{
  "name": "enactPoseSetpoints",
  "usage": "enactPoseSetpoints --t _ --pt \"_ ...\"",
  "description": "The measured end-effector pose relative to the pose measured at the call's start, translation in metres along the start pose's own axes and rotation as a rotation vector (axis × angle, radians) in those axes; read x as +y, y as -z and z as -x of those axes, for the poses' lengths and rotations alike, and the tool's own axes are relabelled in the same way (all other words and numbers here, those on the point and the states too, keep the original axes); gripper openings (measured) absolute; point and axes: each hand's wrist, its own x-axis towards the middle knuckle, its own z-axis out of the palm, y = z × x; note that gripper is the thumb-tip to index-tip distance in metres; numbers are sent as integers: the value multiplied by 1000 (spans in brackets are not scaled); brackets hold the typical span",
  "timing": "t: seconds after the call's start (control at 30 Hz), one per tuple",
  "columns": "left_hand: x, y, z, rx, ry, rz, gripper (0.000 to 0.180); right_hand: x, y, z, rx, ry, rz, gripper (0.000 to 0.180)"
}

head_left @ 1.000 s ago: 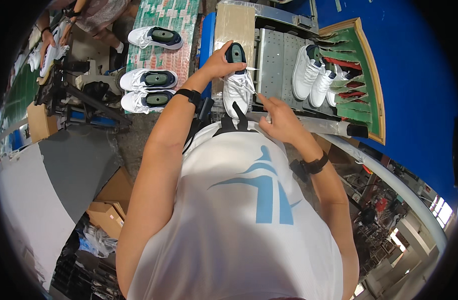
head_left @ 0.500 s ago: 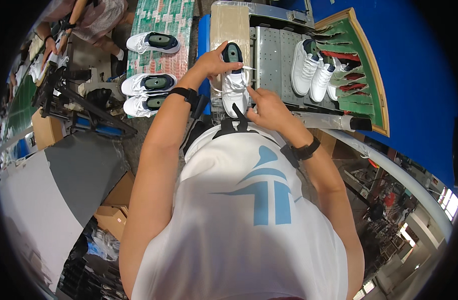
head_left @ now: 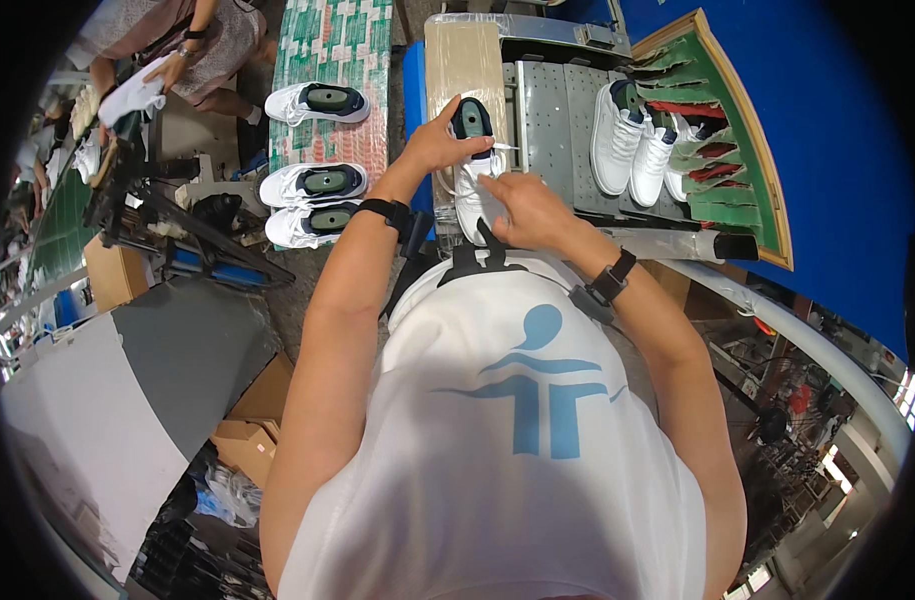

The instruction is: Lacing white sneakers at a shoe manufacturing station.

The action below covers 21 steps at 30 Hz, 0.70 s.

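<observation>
A white sneaker (head_left: pixel 475 190) with a navy collar and a dark green insert in its opening lies in front of me, toe toward my body. My left hand (head_left: pixel 439 147) is closed on it at the collar, thumb laid across the top of the tongue. White shoelaces (head_left: pixel 469 172) cross its front, and one lace end sticks out to the right. My right hand (head_left: pixel 532 210) is at the laces from the right side. Its index finger reaches onto them and its other fingers are curled under; whatever they hold is hidden.
Several white sneakers (head_left: pixel 617 140) stand on the metal conveyor (head_left: pixel 547 125) at right, by a green slitted curtain (head_left: pixel 742 150). Three more sneakers (head_left: pixel 317 102) lie on the wrapped green-and-red board (head_left: pixel 332 45) at left. Another person's hand (head_left: pixel 167 70) holds something white at far left.
My right hand has shifted a little left, its index finger farther over the laces. My left hand keeps its hold at the collar. The other person's hands have moved right, lifting a white thing.
</observation>
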Motion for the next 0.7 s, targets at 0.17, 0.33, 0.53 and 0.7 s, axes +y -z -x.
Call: enactPoseSetpoints --t 0.17,0.33,0.53,0.7 --pt "-9 -6 -8 50 -32 133 130 -4 -8 -12 -35 16 -31 66" --pt "-19 6 -6 -44 36 228 120 8 9 -10 -82 -298 -620 62" --pt "-104 5 23 6 -8 1121 92 20 1 18 268 -512 -917 59" --pt "-83 -48 48 174 46 1262 47 42 -26 67 297 -688 -993 61"
